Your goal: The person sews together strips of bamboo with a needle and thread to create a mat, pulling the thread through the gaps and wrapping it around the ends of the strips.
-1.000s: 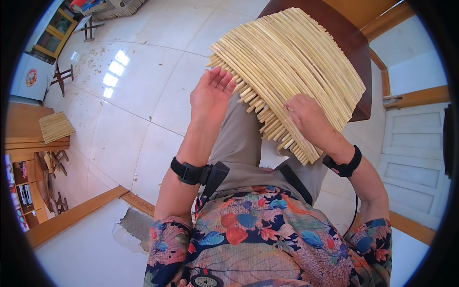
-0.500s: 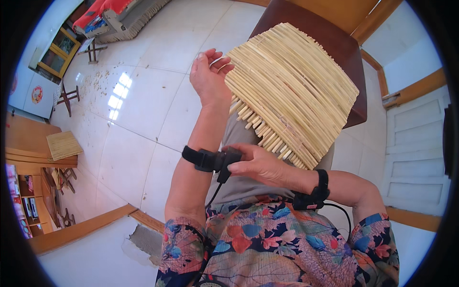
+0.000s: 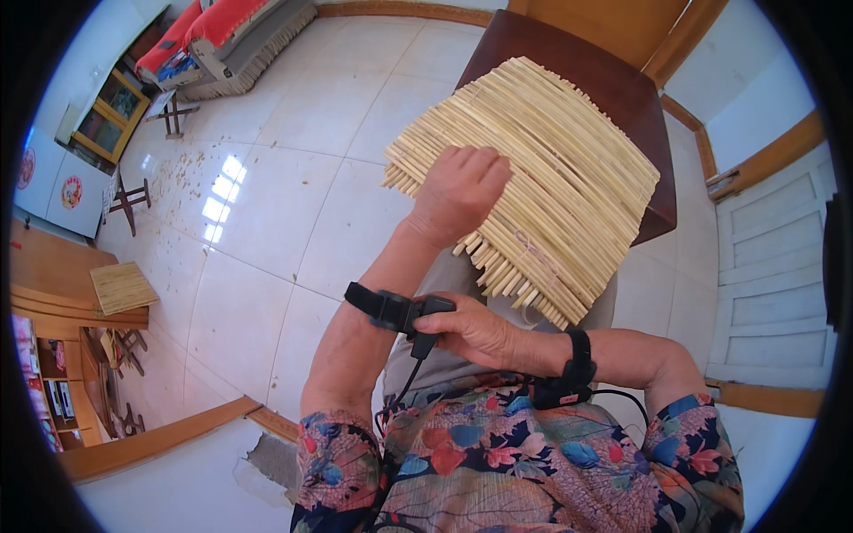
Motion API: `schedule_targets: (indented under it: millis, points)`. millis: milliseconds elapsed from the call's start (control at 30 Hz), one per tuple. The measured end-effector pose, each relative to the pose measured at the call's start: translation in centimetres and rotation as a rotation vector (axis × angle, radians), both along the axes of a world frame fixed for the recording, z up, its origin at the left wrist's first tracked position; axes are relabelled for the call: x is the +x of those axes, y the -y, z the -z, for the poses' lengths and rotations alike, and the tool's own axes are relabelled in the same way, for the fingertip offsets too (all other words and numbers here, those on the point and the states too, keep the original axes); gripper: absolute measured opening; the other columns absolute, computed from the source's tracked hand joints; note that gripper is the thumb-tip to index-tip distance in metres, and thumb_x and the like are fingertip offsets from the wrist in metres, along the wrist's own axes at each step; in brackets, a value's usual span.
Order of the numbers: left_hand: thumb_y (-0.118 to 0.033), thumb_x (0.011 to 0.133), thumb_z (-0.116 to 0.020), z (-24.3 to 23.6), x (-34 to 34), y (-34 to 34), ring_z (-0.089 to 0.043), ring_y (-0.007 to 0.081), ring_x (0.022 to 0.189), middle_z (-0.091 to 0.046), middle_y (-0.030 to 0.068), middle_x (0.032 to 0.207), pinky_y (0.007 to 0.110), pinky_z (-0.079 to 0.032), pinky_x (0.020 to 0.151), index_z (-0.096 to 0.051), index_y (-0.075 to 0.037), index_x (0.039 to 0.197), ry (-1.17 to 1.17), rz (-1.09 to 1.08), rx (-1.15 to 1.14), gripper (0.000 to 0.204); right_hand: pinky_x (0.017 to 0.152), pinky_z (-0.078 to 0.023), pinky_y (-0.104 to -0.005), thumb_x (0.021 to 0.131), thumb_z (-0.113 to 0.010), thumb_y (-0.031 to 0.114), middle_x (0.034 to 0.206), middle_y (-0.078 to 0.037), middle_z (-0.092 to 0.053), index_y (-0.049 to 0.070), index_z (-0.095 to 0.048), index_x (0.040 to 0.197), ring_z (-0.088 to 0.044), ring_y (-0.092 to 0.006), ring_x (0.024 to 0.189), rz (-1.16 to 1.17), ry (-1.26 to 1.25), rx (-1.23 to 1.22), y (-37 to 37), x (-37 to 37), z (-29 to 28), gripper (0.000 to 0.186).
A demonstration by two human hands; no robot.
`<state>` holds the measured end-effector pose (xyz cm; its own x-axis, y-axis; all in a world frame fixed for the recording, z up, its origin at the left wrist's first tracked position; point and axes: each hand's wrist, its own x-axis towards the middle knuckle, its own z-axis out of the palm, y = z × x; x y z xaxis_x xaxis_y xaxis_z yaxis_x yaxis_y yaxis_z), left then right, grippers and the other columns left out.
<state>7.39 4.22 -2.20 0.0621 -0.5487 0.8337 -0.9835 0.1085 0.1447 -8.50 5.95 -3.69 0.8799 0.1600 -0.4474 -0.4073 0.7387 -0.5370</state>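
A short-sleeved top (image 3: 533,462) printed with leaves in navy, coral, blue and pink spreads across six o'clock, above plain grey-beige trousers (image 3: 400,371). Near seven o'clock, a black strap (image 3: 362,300) with a jutting end bears a boxy black unit (image 3: 437,306); at four o'clock, a second black band (image 3: 580,349) carries a dark housing (image 3: 558,393). Thin black cables (image 3: 410,377) trail from both.

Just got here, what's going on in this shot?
A person's right hand is gripping the black device strapped to their left forearm. The left hand is curled over the mat of pale sticks; whether it touches is unclear. The mat lies over the person's knees and a dark red seat, its near-edge stick ends uneven.
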Motion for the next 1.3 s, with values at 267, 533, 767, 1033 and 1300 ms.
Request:
schedule_targets:
  millis: [267,533,767,1033,1300]
  points:
    - [-0.005,0.072,-0.058,-1.6,-1.3,0.3,-0.059,0.0205,0.075,-0.060,0.0102,0.090,0.031,-0.047,0.067,-0.059,-0.002,0.089,0.169,0.135,0.107,0.018,0.093,-0.041,-0.0300,0.083,-0.063,0.008,0.108,-0.005,-0.056,0.001,-0.051,0.116,-0.053,-0.0152,0.102,0.010,0.012,0.025,0.1,-0.3,0.2,0.036]
    - [-0.014,0.095,-0.048,-2.8,0.6,-0.5,-0.059,0.0153,0.067,-0.061,0.0089,0.082,0.029,-0.050,0.064,-0.058,0.003,0.094,-1.478,0.311,-0.365,0.020,0.094,-0.041,-0.0290,0.084,-0.064,0.009,0.112,-0.005,-0.055,-0.001,-0.047,0.125,-0.052,-0.0140,0.104,-0.078,0.109,-0.006,0.8,-0.3,-0.4,0.046]
    - [-0.015,0.096,-0.044,-3.6,0.9,-1.8,-0.057,0.0220,0.072,-0.058,0.0125,0.091,0.035,-0.049,0.070,-0.056,0.003,0.098,-1.512,0.648,-0.503,0.022,0.086,-0.048,-0.0296,0.086,-0.065,0.016,0.103,-0.006,-0.060,-0.001,-0.054,0.110,-0.059,-0.0138,0.095,-0.127,0.147,-0.041,0.7,-0.1,0.2,0.032]
    - [-0.015,0.097,-0.039,-5.4,-1.1,-2.3,-0.058,0.0204,0.071,-0.058,0.0133,0.090,0.033,-0.049,0.071,-0.056,0.004,0.098,-1.116,0.634,-0.352,0.025,0.089,-0.048,-0.0288,0.087,-0.063,0.018,0.104,-0.006,-0.060,-0.001,-0.053,0.114,-0.059,-0.0142,0.096,-0.186,0.131,0.120,0.5,-0.3,0.5,0.034]
    - [-0.007,0.094,-0.047,-0.3,-2.0,-3.4,-0.060,0.0120,0.069,-0.061,0.0075,0.083,0.024,-0.048,0.063,-0.061,0.002,0.088,-1.070,0.374,0.001,0.018,0.089,-0.045,-0.0275,0.082,-0.067,0.028,0.112,-0.012,-0.059,-0.006,-0.045,0.127,-0.057,-0.0181,0.104,-0.340,0.258,-0.586,3.9,-1.0,0.0,0.061]
